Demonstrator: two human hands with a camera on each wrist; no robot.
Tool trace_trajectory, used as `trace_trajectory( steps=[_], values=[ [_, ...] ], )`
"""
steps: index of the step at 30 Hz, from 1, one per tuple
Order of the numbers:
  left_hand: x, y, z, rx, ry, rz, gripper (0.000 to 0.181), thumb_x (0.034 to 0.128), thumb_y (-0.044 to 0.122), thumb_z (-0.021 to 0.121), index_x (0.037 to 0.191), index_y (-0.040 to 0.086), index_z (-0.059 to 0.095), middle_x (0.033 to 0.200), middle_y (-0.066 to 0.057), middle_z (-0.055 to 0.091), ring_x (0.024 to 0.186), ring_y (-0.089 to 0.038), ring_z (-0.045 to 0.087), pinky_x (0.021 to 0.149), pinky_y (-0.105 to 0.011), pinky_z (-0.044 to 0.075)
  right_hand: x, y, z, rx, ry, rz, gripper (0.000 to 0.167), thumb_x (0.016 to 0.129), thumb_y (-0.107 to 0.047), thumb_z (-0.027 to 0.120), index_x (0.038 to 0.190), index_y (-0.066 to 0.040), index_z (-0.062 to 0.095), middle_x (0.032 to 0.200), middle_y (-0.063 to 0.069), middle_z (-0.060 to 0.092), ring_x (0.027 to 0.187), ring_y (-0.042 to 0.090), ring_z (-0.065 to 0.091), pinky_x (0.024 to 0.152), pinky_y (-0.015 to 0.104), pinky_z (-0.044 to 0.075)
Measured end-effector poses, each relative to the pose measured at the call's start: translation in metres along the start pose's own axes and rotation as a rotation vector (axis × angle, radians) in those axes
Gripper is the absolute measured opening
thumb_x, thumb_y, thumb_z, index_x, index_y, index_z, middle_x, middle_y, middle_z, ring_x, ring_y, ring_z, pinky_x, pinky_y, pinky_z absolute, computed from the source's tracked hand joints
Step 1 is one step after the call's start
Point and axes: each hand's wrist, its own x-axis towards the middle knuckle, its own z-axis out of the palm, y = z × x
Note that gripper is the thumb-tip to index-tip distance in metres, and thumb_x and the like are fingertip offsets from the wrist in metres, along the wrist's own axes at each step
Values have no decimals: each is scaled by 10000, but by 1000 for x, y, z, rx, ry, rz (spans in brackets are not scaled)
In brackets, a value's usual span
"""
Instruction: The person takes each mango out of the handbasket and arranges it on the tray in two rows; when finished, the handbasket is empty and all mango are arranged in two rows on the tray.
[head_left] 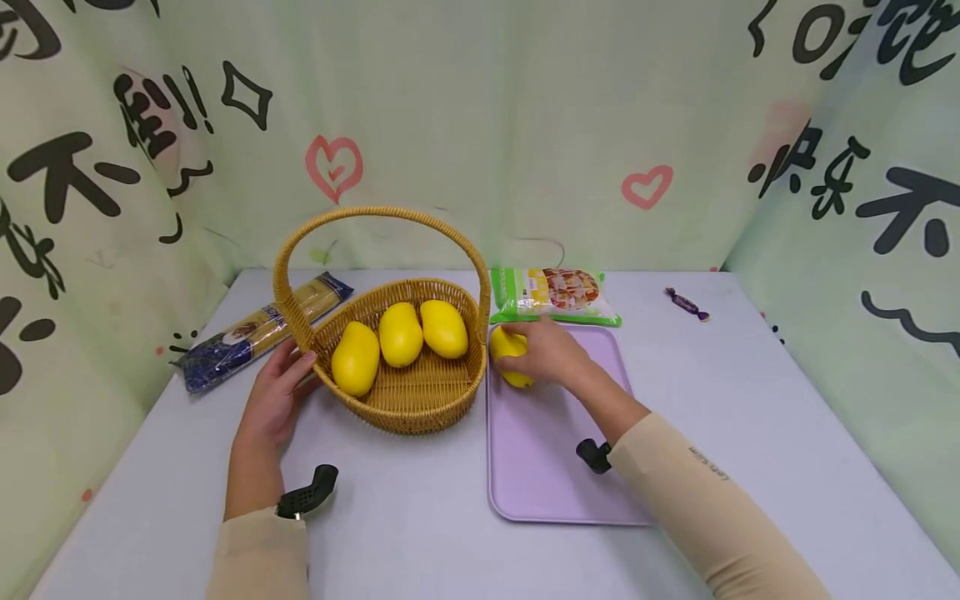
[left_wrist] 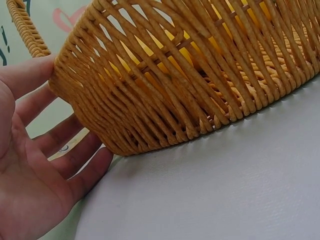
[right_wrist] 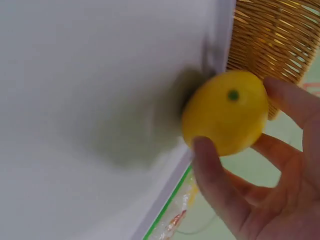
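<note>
My right hand [head_left: 546, 352] grips a yellow mango [right_wrist: 225, 112] between thumb and fingers. A small green spot marks the end of this mango. It is over the back left corner of the lilac tray [head_left: 540, 475], beside the basket; whether it touches the tray I cannot tell. Three more yellow mangoes [head_left: 401, 335] lie in the wicker basket [head_left: 420, 421], along its left and back sides. With fingers extended, my left hand [left_wrist: 45, 135] touches the basket's left side, the thumb near its rim. The tall handle [head_left: 382, 212] stands upright.
Behind the basket's left side lies a long pasta packet [head_left: 251, 333]. A green and white food packet [head_left: 555, 296] lies at the tray's back edge. One wrapped candy [head_left: 686, 304] is at the back right of the white table [head_left: 750, 433]. A printed curtain [head_left: 480, 125] encloses the table.
</note>
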Motion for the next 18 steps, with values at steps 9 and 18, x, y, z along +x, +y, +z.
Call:
trace_trajectory(
  steps=[9,18],
  values=[
    [0,0,-1,-8,5,-9,668,1070,329,568,1655,314,246,1724,-37,237,1501,-240,344,1286,-449,261,4,4,-5,127,-114,-11,828,870,-212,748,1606,-123,379,1499,231,515,1076,309,587,912,414,568],
    [0,0,-1,-5,5,-6,672,1068,335,570,1655,310,244,1721,-49,241,1498,-244,347,1286,-454,261,4,4,-3,103,-3,40,835,838,-236,797,1566,-68,424,1388,269,512,1156,363,528,968,500,538]
  ],
)
